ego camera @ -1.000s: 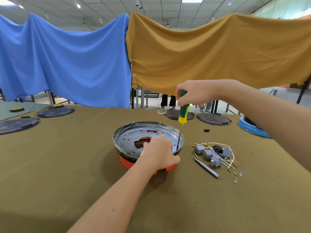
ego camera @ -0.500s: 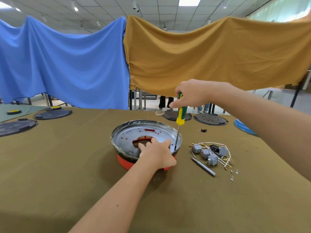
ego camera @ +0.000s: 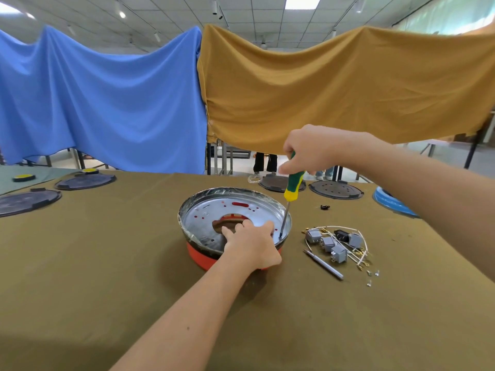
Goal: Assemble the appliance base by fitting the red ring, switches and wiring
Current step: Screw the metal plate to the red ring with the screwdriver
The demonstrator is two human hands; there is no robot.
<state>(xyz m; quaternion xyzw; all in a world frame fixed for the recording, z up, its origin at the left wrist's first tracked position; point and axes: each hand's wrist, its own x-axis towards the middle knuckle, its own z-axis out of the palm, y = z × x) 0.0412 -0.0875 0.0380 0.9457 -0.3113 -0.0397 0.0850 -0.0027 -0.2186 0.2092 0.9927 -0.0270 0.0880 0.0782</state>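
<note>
The round silver appliance base [ego camera: 214,210] sits on its red ring [ego camera: 199,257] in the middle of the table. My left hand [ego camera: 251,243] grips the near right rim of the base, fingers curled inside it. My right hand [ego camera: 310,149] holds a green and yellow screwdriver [ego camera: 292,187] upright, its tip down inside the base at the right rim. Several grey switches with white wiring [ego camera: 334,243] lie in a bundle to the right of the base.
A thin silver tool [ego camera: 324,265] and loose screws [ego camera: 371,275] lie by the switches. Dark round plates [ego camera: 336,189] stand along the far edge, more plates [ego camera: 26,202] at the left, a blue ring [ego camera: 391,203] at far right. Blue and ochre cloths hang behind.
The camera has shifted slightly. My right hand stays on the screwdriver with its tip in the base; the left hand keeps its grip on the rim.
</note>
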